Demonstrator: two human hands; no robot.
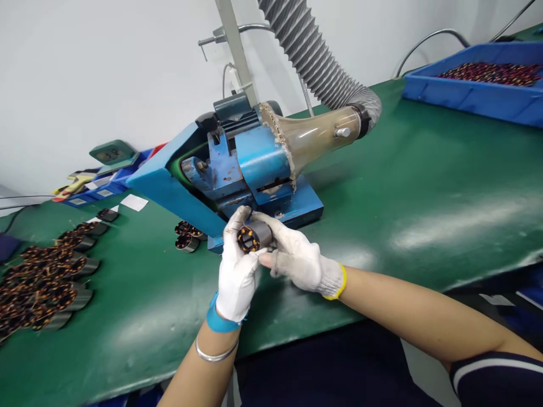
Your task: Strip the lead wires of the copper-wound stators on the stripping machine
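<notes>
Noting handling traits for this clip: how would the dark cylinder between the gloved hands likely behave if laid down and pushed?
The cylinder looks stiff and perhaps heavy for its size, judging by its metallic wall and filled core. Its round outside would probably let it roll. The orange bits at its open end look easier to damage.

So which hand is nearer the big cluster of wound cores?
Left. The left hand grips the held core on the side facing the cluster; the right hand is on the core's far side.

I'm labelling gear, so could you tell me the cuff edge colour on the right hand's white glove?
Yellow trim, clearest in the head view.
</notes>
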